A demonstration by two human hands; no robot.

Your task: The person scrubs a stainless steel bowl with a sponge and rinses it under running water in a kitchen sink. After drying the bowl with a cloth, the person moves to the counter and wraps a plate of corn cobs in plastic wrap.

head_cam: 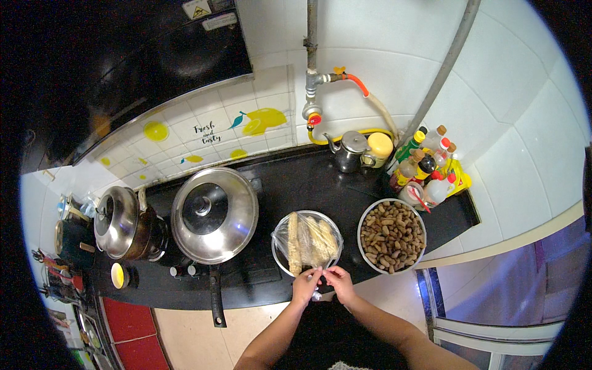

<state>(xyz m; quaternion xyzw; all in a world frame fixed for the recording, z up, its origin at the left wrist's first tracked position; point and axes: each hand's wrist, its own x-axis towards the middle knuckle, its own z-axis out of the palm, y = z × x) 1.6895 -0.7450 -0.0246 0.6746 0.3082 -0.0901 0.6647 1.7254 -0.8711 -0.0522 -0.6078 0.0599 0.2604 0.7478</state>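
My left hand (305, 284) and my right hand (340, 283) meet at the near rim of a round metal bowl (279, 259). Between their fingertips they pinch the gathered end of a clear plastic bag (307, 231). Several pale corn cobs (325, 243) lie inside the bag, which rests in the bowl; one longer cob (293, 240) runs along its left side. A bit of crumpled white plastic (316, 294) hangs just under my hands. To the right stands a bowl (360, 240) heaped with unshelled peanuts (393, 237).
Left of the corn, a lidded wok (245, 203) has its black handle (216, 300) jutting past the counter edge. Another lidded pot (127, 226) and a small yellow bowl (119, 276) stand farther left. Sauce bottles (409, 169), a metal kettle (349, 155) and a yellow-lidded jar (380, 147) crowd the back right.
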